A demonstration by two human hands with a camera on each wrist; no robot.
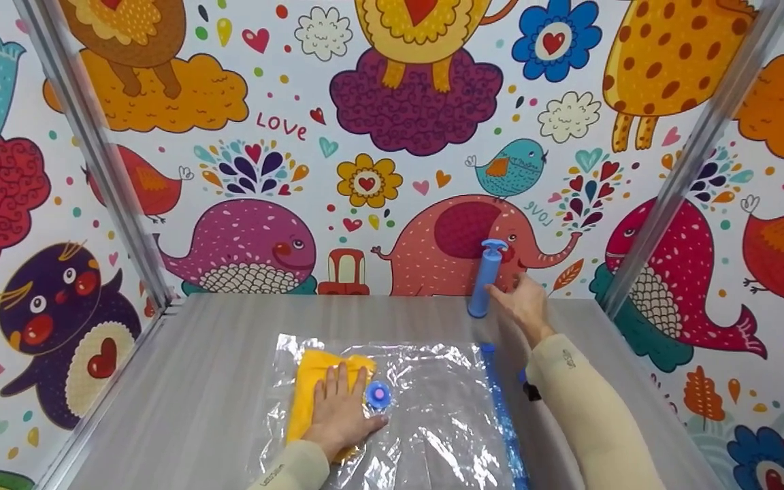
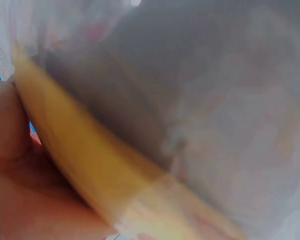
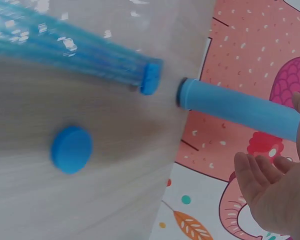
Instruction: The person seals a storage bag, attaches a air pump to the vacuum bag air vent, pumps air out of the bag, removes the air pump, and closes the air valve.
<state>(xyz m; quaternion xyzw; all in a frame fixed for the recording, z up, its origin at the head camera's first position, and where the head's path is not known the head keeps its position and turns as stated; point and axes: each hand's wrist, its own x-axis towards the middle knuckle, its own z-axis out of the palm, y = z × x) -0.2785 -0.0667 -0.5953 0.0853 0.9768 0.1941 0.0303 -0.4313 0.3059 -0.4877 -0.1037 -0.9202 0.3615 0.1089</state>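
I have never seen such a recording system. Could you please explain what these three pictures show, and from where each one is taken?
There is no machine here: a person works with two bare hands. The widest picture comes from a camera on the head, looking forward and down. The others come from a camera on each wrist; the left one is blurred. On the table lies a clear plastic bag with a yellow cloth in it and a round blue valve. The left hand rests flat over the cloth. A blue pump stands towards the back; the right hand is beside it, its fingers not closed around it. A round blue cap also lies on the table.
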